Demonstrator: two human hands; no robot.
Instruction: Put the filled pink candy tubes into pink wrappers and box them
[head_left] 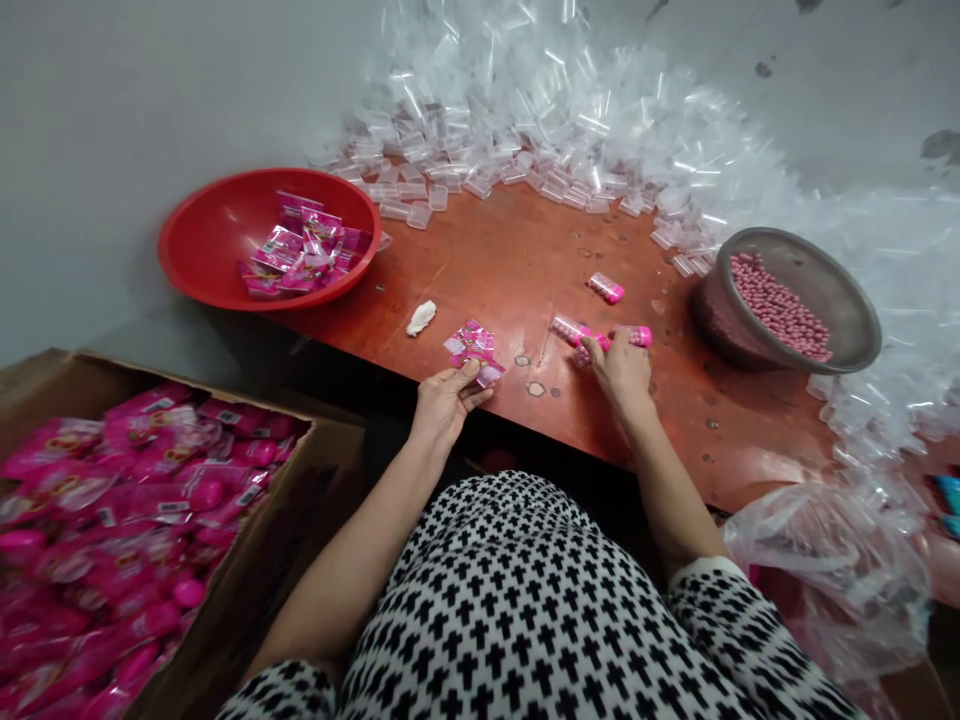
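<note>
My left hand [444,402] is closed on the edge of a pink printed packet [474,342] at the table's front edge. To the right, my right hand [624,372] reaches down over several small clear tubes with pink caps. Its fingers are bent around a pink cap, with one tube [568,330] to their left and another pink end [640,336] showing on their right. A further capped tube [606,288] lies just beyond the hand. A white crumpled lump [421,318] rests left of the packet.
A red bowl [202,235] of pink packets stands at the left, above a cardboard box [330,440] of pink packages. Clear tubes [555,110] are heaped at the back. A grey bowl [855,300] of pink beads and a plastic bag [832,560] are at the right.
</note>
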